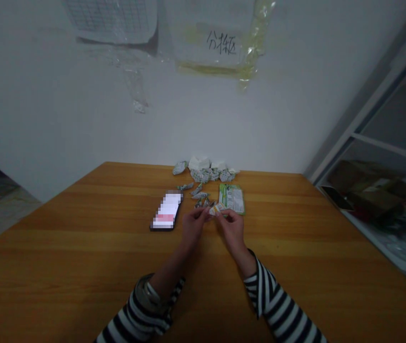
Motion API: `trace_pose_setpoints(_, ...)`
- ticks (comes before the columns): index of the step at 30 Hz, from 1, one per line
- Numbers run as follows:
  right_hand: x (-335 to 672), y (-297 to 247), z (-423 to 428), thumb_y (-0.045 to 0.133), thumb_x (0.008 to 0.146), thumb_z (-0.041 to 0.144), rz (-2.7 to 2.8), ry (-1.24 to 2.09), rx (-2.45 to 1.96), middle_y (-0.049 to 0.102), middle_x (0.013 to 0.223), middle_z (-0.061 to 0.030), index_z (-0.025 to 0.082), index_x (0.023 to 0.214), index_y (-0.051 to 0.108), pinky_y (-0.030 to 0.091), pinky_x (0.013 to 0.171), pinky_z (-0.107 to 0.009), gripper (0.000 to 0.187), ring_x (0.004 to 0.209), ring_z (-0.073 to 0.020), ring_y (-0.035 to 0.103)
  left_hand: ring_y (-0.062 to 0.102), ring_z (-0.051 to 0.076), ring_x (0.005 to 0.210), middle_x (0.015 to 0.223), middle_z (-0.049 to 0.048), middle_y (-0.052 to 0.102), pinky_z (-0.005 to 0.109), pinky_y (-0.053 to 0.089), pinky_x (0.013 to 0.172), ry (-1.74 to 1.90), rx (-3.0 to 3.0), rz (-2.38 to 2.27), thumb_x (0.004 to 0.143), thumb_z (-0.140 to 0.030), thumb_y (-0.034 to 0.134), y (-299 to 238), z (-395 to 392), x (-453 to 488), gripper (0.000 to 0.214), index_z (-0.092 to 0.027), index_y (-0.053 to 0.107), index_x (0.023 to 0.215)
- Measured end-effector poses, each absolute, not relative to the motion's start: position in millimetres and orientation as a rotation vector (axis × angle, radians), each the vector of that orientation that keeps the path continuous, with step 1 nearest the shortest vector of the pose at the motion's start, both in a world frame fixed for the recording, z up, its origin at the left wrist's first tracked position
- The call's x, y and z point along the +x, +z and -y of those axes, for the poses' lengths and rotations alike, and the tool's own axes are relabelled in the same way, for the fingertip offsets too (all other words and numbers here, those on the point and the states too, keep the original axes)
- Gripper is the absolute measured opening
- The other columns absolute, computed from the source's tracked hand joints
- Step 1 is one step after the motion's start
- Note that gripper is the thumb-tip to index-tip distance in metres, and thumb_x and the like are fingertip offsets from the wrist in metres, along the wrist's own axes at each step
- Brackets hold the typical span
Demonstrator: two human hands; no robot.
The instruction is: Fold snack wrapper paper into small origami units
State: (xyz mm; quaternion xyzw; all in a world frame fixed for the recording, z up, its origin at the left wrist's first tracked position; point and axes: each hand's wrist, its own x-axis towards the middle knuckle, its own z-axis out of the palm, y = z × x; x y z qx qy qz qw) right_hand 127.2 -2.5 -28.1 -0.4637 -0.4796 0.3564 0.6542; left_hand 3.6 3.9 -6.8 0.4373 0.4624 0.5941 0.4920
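Note:
Between my two hands is a small white wrapper (pixel 217 208) with yellow-orange print. My left hand (pixel 193 225) pinches its left end, and my right hand (pixel 232 227) pinches its right end. Whether anything is inside the wrapper is too small to tell. Just beyond my fingers lie several small printed twisted packets (pixel 200 195), partly hidden by the hands. A green and white printed pouch (pixel 232 198) lies flat behind my right hand.
A phone (pixel 167 210) with a lit screen lies left of my hands on the wooden table (pixel 117 252). Crumpled printed wrappers and white tissue (pixel 199 164) sit at the back edge by the wall. Taped papers (pixel 210 38) hang above. Shelving with boxes (pixel 367 188) stands at right.

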Motion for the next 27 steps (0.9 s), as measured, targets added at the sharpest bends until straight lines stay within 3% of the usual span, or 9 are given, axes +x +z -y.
trace_pose_setpoints(9, 119.5, -30.2, 6.3, 0.069, 0.075, 0.033, 1.123, 0.768, -1.071, 0.070, 0.076, -0.0035, 0.017, 0.073, 0.068, 0.049, 0.076, -0.032, 0.017, 0.077, -0.0199, 0.063, 0.068, 0.018, 0.060, 0.071, 0.0046, 0.074, 0.030, 0.056, 0.064, 1.548, 0.956, -1.191, 0.067, -0.037, 0.076, -9.5, -0.5, 8.3, 0.028, -0.013, 0.072, 0.081)
trace_pose_setpoints(16, 117.4, -26.3, 7.0, 0.070, 0.074, 0.028, 0.976, 0.844, -0.973, 0.070, 0.093, -0.0049, 0.020, 0.102, 0.056, 0.054, 0.073, -0.032, 0.032, 0.083, -0.0194, 0.066, 0.070, 0.019, 0.065, 0.082, 0.0079, 0.076, 0.032, 0.057, 0.066, 1.546, 1.043, -1.134, 0.070, -0.036, 0.074, -5.5, 0.9, 10.7, 0.033, -0.013, 0.071, 0.094)
trace_pose_setpoints(22, 127.2, -21.8, 4.5, 0.069, 0.072, 0.021, 1.061, 0.846, -0.963, 0.069, 0.095, -0.0052, 0.021, 0.103, 0.054, 0.054, 0.076, -0.031, 0.034, 0.086, -0.0197, 0.067, 0.069, 0.021, 0.071, 0.084, 0.0071, 0.076, 0.031, 0.056, 0.067, 1.398, 1.227, -1.166, 0.073, -0.036, 0.070, -6.5, -5.3, 5.9, 0.027, -0.014, 0.074, 0.088)
trace_pose_setpoints(27, 133.2, -27.3, -1.2, 0.071, 0.071, 0.028, 1.096, 1.004, -0.979, 0.070, 0.087, -0.0036, 0.021, 0.110, 0.051, 0.052, 0.060, -0.026, 0.045, 0.071, -0.0177, 0.066, 0.067, 0.019, 0.068, 0.090, 0.0079, 0.074, 0.030, 0.053, 0.063, 1.412, 1.359, -1.187, 0.077, -0.035, 0.065, -7.5, -6.4, 1.7, 0.030, -0.016, 0.071, 0.100)
